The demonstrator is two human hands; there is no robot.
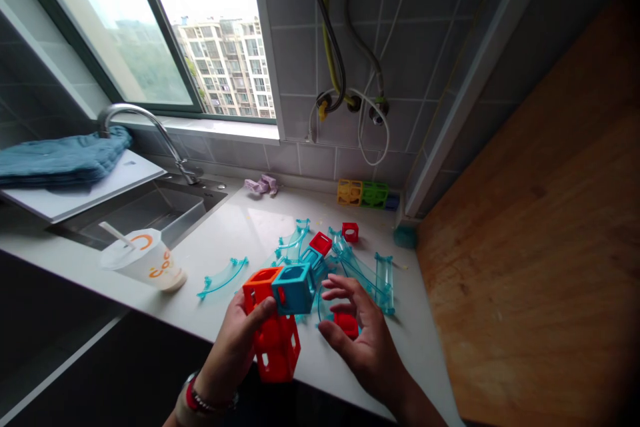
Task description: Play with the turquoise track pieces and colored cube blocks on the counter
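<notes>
My left hand [240, 337] grips a joined set of hollow plastic cube blocks: red-orange cubes [274, 347] stacked below, with a blue cube [294, 288] fixed to the upper right side. My right hand [363, 333] is just right of the set, thumb and fingers apart, with nothing held in it. Behind its fingers a red cube [347, 323] shows in part. Beyond the blocks lie several clear teal track pieces [363, 270], with a red cube [321, 243] among them and another red cube [351, 232] farther back.
A plastic drink cup [150, 263] leans on the counter at left, near the sink [173, 207] and tap. Yellow blocks [349, 192] and green blocks [375, 194] stand by the tiled wall, and a crumpled lilac cloth [261, 185] lies left of them. A wooden panel [530, 233] bounds the right.
</notes>
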